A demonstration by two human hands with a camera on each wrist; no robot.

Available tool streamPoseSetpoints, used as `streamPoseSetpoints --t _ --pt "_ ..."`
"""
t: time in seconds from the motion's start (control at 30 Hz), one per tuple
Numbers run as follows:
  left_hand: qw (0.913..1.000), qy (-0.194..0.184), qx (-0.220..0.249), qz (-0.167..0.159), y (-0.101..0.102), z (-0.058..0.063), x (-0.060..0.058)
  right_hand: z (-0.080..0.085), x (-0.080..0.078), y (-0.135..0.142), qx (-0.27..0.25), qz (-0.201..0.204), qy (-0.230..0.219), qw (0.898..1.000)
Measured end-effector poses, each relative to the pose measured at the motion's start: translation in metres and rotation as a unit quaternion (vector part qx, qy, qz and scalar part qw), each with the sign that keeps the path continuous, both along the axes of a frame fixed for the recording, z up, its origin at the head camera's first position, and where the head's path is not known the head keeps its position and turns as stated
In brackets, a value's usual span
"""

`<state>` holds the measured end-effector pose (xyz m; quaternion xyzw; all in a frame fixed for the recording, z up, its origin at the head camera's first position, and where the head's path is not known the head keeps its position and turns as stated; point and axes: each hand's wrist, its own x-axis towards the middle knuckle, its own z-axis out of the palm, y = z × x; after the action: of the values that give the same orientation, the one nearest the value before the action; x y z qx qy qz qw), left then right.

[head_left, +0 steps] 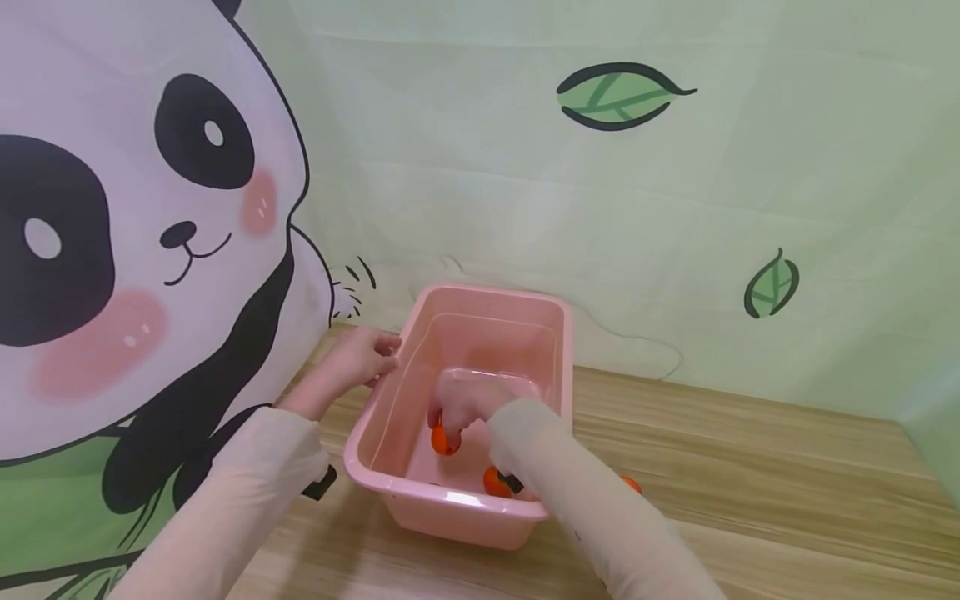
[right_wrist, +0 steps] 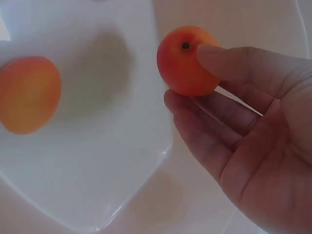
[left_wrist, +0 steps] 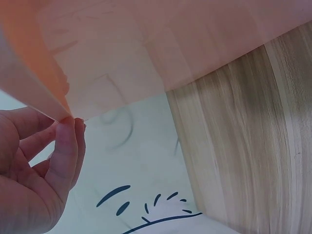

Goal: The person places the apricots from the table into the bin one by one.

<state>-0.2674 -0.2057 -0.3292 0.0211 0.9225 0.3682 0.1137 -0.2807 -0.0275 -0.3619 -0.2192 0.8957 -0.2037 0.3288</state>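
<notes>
A small, round, orange-red fruit with smooth skin and a dark stem spot (right_wrist: 183, 66) is inside the tub, just below the centre of the head frame. The right hand (head_left: 468, 402) pinches it, thumb near the stem spot and fingers on the opposite side; whether it touches the tub's floor is hard to tell from these angles. It should be light and fairly firm, yet the smooth skin could slip or mark under hard pressure, so the best hold is around its widest part, with thumb and fingers opposed.

Nearer the bottom of the head frame, a second round orange fruit (head_left: 496, 480) lies loose in the tub, partly behind the right wrist. Around both stands the deep, pink, rectangular plastic tub (head_left: 457, 533), likely light and slightly flexible, easiest to steady by its rim. The left hand (head_left: 365, 354) does that, its grip pinching the rim on the tub's left side.

To the lower right, a rounded orange thing (head_left: 632, 483) shows past the cream sleeve (head_left: 600, 508), on the wood-grain counter (head_left: 750, 475). Behind hangs a pale green panda-print cloth (head_left: 465, 167).
</notes>
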Motion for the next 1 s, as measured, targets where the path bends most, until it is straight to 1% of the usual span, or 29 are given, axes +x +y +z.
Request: streamPoseSetpoints --t 0.07,0.2,0.3,0.43,0.47,0.53,0.6,0.7,0.87,1.0 --pt "1.0 -0.003 0.0 0.002 0.0 0.0 0.0 -0.002 0.0 0.0 0.002 -0.001 -0.013 1.0" --pt "0.9999 -0.011 0.002 0.009 0.001 0.001 0.0 -0.004 0.001 0.001 0.0 -0.027 -0.046 0.999" --pt "0.9999 -0.006 0.002 0.008 0.001 0.0 0.001 0.0 0.002 0.002 -0.002 -0.027 -0.045 0.999" --pt "1.0 0.007 0.0 -0.001 0.001 0.0 0.0 0.011 0.001 0.001 0.02 0.002 -0.013 1.0" --pt "1.0 0.007 0.0 -0.001 0.001 -0.001 0.0 0.014 0.001 0.001 0.026 0.004 -0.009 1.0" --pt "1.0 0.009 0.001 -0.003 0.001 -0.001 0.0 0.022 0.0 0.001 0.038 0.023 0.002 0.999" --pt "0.9999 0.013 -0.001 -0.008 0.0 -0.001 0.0 0.031 -0.001 0.002 0.041 0.036 0.002 0.999" --pt "0.9998 0.016 -0.002 -0.008 -0.001 -0.001 0.0 0.043 0.0 0.003 0.042 0.087 0.03 0.995" --pt "0.9999 0.013 0.0 -0.009 -0.001 0.0 0.0 0.059 0.008 0.011 0.05 0.125 0.065 0.989" --pt "1.0 0.005 -0.003 -0.006 0.001 0.001 0.0 0.068 0.014 0.023 0.034 0.157 0.092 0.983"
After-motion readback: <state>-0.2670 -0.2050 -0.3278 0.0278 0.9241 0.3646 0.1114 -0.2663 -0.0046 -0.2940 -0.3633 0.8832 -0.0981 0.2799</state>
